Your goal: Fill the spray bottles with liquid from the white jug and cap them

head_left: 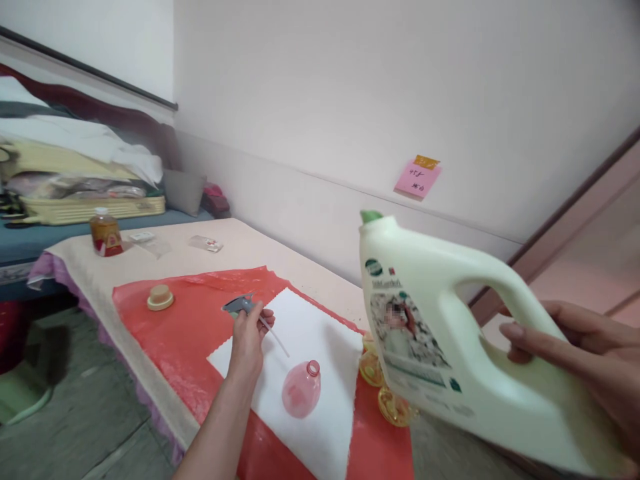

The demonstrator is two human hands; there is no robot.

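Gripping the big white plastic detergent jug point(450, 333) by its moulded handle, the right hand point(575, 347) holds it tilted above the table's right end; it looks heavy, stiff and smooth. The left hand point(247, 337) clasps a grey spray-pump head point(239, 305) above the small pink bottle point(301, 389).

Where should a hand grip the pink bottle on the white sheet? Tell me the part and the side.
Grip the pink bottle around its round belly, coming from above or from the near side. It stands upright with its open neck up, uncapped, so the narrow neck gives less hold. The left hand, holding the spray head, is nearest it.
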